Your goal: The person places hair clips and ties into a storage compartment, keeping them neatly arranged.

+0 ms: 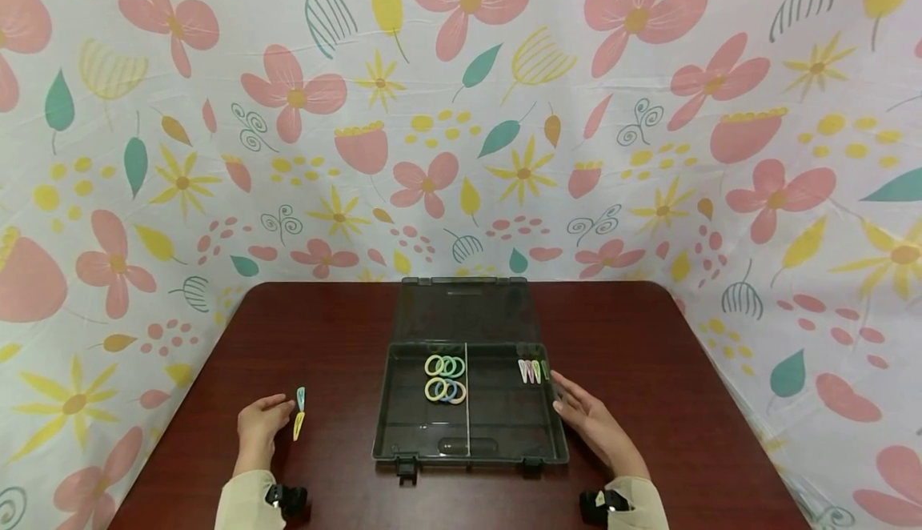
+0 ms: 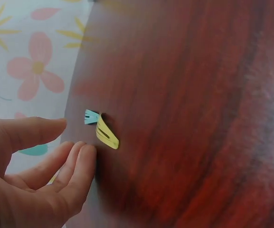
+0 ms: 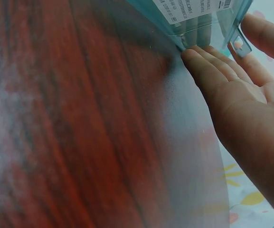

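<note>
On the left of the table a blue hair clip (image 1: 301, 398) and a yellow hair clip (image 1: 298, 426) lie end to end. Beside them is my left hand (image 1: 261, 424); in the left wrist view its thumb and fingers are apart, with nothing held between them. An open dark clear plastic case (image 1: 425, 434) stands in the middle. Its left section contains several coil hair ties (image 1: 435, 390). A row of several hair clips (image 1: 529, 371) sits at the upper right of its right section. My right hand (image 1: 594, 426) touches the case's right side with extended fingers.
The case's lid (image 1: 467, 314) lies back toward the rear table edge. Latches (image 1: 406, 470) jut from its front. A white divider (image 1: 468, 426) separates the two sections. Flowered cloth (image 1: 461, 114) hangs behind and beside the brown table (image 1: 331, 482).
</note>
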### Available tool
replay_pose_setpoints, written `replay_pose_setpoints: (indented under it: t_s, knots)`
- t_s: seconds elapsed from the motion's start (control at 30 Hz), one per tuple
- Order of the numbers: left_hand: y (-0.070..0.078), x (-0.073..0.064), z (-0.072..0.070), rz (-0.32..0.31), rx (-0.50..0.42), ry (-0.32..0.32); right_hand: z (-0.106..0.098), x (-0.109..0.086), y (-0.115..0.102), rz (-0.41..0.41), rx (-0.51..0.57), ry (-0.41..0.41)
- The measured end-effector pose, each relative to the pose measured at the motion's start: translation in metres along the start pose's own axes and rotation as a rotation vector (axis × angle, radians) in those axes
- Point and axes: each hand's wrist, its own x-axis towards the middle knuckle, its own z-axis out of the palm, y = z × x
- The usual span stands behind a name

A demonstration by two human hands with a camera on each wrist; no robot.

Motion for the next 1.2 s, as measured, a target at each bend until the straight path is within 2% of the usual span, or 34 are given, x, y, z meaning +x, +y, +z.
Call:
replay_pose_setpoints:
  t_s: [0.17,0.37,0.57,0.87,1.03,1.2]
  knots:
    - [0.000,-0.004,-0.001,-0.003,0.039,-0.045,0.000,0.000,0.000,0.013,-0.003,-0.001]
    - [-0.004,-0.008,-0.001,0.030,0.211,-0.061,0.002,-0.001,-0.001,0.021,-0.003,-0.002]
    - [-0.008,-0.007,0.002,0.074,0.322,-0.080,0.001,-0.002,-0.001,0.018,0.004,-0.004]
    - [-0.007,-0.007,0.005,0.119,0.372,-0.068,0.000,-0.001,-0.001,0.013,-0.007,-0.015]
    - [-0.005,-0.011,0.006,0.085,0.392,-0.082,0.000,-0.001,0.000,0.011,-0.014,-0.019]
    - [-0.003,-0.015,0.007,0.059,0.341,-0.121,0.000,0.000,0.001,0.012,-0.012,-0.006]
